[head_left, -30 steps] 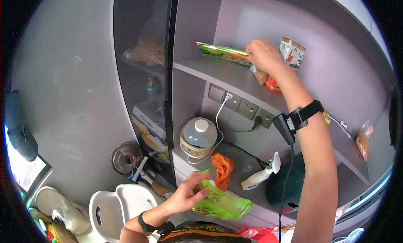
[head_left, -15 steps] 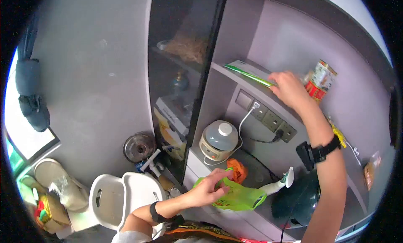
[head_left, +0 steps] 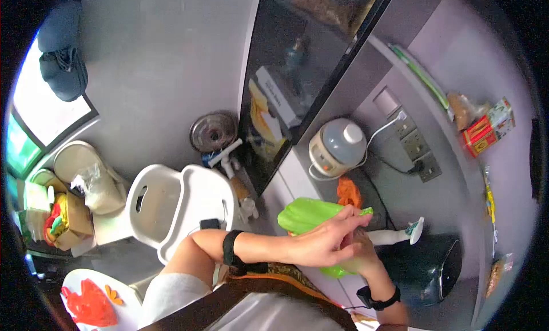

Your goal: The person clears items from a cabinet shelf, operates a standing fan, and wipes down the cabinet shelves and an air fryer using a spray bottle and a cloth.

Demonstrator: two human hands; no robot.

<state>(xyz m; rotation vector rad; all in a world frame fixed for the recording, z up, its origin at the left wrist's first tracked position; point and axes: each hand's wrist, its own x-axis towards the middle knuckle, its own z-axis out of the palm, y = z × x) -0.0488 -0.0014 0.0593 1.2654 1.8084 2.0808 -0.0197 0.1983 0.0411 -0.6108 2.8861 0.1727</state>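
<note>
A bright green plastic bag [head_left: 306, 213] hangs in front of the counter, with part of it showing below the hands. My left hand [head_left: 329, 239] reaches across from the left, its fingers closed on the gathered top of the bag; a twisted end sticks out by the fingertips. Right against it is my right hand [head_left: 366, 259], near the bag's top, a dark band on its wrist. The right fingers are mostly hidden behind the left hand. Just behind the bag lies an orange plastic bag [head_left: 347, 192], and a white spray bottle [head_left: 394, 235] is beside the hands.
A small rice-cooker-like appliance [head_left: 337, 148] stands on the counter below the wall sockets [head_left: 414, 142]. A dark bin-like container [head_left: 426, 274] is at right. The shelf holds a green flat packet [head_left: 420, 76] and a red tin [head_left: 486, 131]. A white high chair [head_left: 154, 199] is at left.
My right hand has come down from the green packet on the shelf to meet my left hand at the green bag. The view has turned and shifted, showing more at lower left.
</note>
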